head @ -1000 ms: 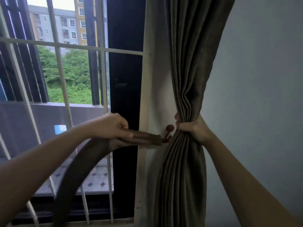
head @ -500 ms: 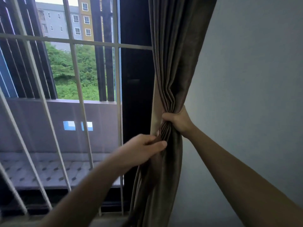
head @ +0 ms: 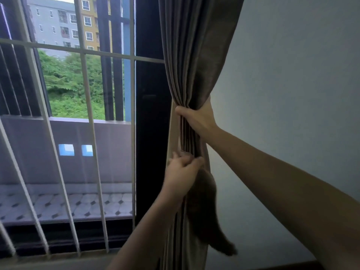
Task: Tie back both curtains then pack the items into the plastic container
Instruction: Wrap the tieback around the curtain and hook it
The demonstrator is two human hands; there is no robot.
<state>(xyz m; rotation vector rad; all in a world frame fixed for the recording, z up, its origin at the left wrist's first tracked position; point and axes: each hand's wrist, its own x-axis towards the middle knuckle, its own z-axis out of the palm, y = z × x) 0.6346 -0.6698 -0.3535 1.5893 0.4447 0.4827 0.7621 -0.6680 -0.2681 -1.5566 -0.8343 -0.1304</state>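
A brown-grey curtain hangs at the right edge of the window, bunched into tight pleats. My right hand grips the gathered pleats from the right side, thumb at the front. Just below it, my left hand holds one end of the brown fabric tie-back band against the front of the curtain. The band's other end swings loose and blurred, down to the right of the curtain. The wall hook is hidden behind the fabric. No plastic container is in view.
White window bars cover the window on the left, with a dark frame post beside the curtain. A plain grey wall fills the right. A balcony, trees and buildings show outside.
My left hand carried the tie-back band from out at the left across to the front of the curtain, under my right hand. The band's free end now swings right of the curtain. The hook went out of sight.
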